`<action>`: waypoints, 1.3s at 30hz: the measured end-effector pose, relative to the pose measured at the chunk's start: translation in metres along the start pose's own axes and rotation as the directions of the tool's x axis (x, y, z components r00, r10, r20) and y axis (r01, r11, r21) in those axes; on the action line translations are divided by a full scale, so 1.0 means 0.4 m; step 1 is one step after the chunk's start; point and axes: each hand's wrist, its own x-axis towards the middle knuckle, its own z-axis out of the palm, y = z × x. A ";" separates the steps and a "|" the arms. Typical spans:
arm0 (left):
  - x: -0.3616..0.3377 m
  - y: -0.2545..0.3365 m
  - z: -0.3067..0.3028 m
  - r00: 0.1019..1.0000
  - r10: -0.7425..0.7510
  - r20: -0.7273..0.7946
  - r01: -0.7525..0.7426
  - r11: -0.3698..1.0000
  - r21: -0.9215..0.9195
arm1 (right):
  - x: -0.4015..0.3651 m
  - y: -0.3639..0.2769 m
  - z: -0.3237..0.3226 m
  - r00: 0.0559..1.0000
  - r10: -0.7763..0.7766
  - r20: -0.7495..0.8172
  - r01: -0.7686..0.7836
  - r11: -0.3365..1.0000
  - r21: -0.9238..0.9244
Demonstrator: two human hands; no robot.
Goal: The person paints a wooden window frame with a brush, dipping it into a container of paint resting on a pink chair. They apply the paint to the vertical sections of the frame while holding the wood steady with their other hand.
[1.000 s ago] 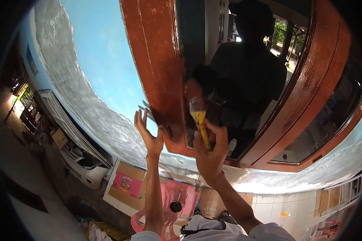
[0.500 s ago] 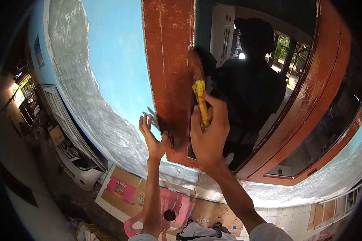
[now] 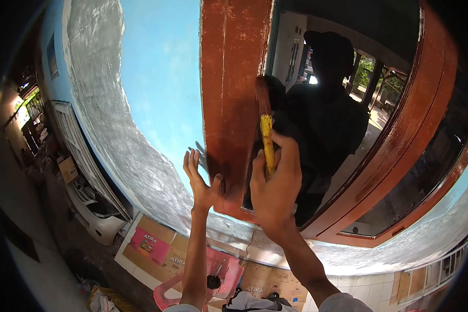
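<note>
My right hand (image 3: 278, 184) grips the yellow handle of a paintbrush (image 3: 267, 136). The brush stands nearly upright, its reddish-brown bristle end against the inner edge of the red-brown wooden frame (image 3: 231, 104), beside the dark glass pane (image 3: 322, 130). My left hand (image 3: 202, 184) has its fingers spread and holds nothing. It is by the lower left edge of the frame, its fingers near the blue wall (image 3: 161, 78) and its thumb by a small dark fitting on the wood.
Below are a pink plastic chair (image 3: 229, 275) with a dark container (image 3: 213, 282) and a stick on it, and flattened cardboard (image 3: 177, 255) on the floor. A white car (image 3: 96, 216) stands at the lower left. A white rack (image 3: 437, 273) is at the lower right.
The view has shifted, so the frame appears farther right. My right hand and the brush appear slightly lower, with the brush more upright. My left hand stays spread by the frame's edge.
</note>
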 end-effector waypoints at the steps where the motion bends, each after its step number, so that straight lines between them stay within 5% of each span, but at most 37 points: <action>1: -0.001 0.000 -0.002 1.000 -0.001 0.003 0.001 1.000 0.002 | -0.010 0.001 -0.007 1.000 0.002 0.008 -0.002 1.000 -0.016; 8: -0.002 -0.007 -0.005 1.000 -0.005 0.003 0.005 1.000 -0.022 | 0.023 -0.013 0.019 0.997 -0.032 -0.068 0.032 0.999 -0.003; 16: 0.001 -0.014 -0.014 0.999 0.033 0.013 -0.033 0.999 0.021 | -0.018 -0.009 -0.003 0.994 0.102 -0.042 -0.098 0.992 0.083; 21: -0.004 -0.013 -0.006 1.000 -0.002 0.012 0.002 0.999 -0.040 | 0.013 0.009 0.036 0.995 -0.017 -0.102 0.024 0.998 0.060; 39: -0.009 -0.015 -0.002 0.999 0.032 0.023 -0.032 0.999 0.014 | -0.098 0.073 0.034 0.997 0.071 0.008 -0.071 0.992 0.100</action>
